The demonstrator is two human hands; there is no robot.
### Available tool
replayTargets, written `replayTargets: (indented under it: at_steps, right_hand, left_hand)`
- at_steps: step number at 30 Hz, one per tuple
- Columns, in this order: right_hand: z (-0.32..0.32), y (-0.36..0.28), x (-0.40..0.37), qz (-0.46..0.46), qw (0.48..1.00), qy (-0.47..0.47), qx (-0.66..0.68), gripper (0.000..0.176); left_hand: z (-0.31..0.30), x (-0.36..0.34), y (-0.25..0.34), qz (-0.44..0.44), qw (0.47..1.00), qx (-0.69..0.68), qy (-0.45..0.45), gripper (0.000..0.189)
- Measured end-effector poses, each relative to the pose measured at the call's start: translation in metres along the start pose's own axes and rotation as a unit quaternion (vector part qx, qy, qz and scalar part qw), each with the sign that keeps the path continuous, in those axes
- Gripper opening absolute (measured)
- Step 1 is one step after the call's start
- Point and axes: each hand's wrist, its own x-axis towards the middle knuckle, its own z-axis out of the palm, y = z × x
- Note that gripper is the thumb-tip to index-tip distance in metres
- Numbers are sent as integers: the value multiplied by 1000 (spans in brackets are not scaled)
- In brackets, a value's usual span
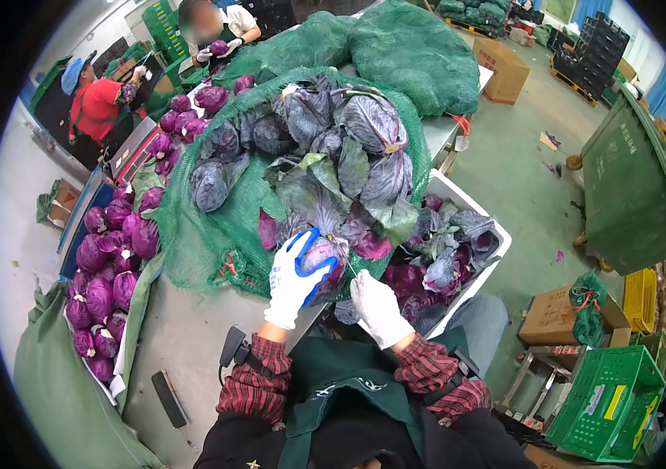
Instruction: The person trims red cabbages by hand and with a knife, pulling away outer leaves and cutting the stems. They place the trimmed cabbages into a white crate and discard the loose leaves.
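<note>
My left hand [299,275], in a white glove with blue-coated fingers, grips a red cabbage [323,256] from its left side and top. My right hand [377,306], in a white glove, is closed beside the cabbage's right side. A thin, light blade [351,269] shows at its fingertips, apparently a knife's; the handle is hidden in the glove. Loose outer leaves [372,245] lie around the cabbage. Just beyond, dark untrimmed cabbages [372,123] sit in an opened green mesh bag [192,254] on the metal table [192,328].
A white bin [473,293] of discarded leaves stands at my right. Peeled purple cabbages [100,301] fill containers on the left. A dark, flat tool [167,397] lies on the table. Two people [98,109] work at the back left. A green wheeled bin [638,187] stands right.
</note>
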Motion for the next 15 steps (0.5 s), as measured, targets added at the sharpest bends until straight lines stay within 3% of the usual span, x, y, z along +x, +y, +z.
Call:
replayTargets:
  at_steps: [3, 6, 7, 9, 11, 12, 15]
  right_hand:
    - [2, 11, 10, 15, 998, -62, -18, 16]
    - [-10, 21, 13, -37, 991, -128, -13, 16]
    - [-4, 25, 12, -36, 991, -126, -14, 16]
    - [14, 33, 5, -172, 984, -13, -48, 14]
    - [13, 8, 25, -25, 992, -101, -75, 14]
    - [23, 17, 30, -29, 988, -122, -88, 15]
    - [39, 31, 38, -21, 984, -146, -101, 16]
  left_hand:
    - [5, -3, 2, 13, 999, 39, 13, 64]
    - [4, -4, 5, 46, 997, 66, 7, 64]
    - [2, -3, 5, 67, 995, 73, -9, 63]
    - [4, -3, 3, 72, 995, 69, -7, 64]
    - [6, -4, -1, 21, 999, 42, 7, 62]
    - [6, -7, 5, 62, 995, 72, 31, 63]
    - [0, -20, -5, 57, 998, -2, 27, 60]
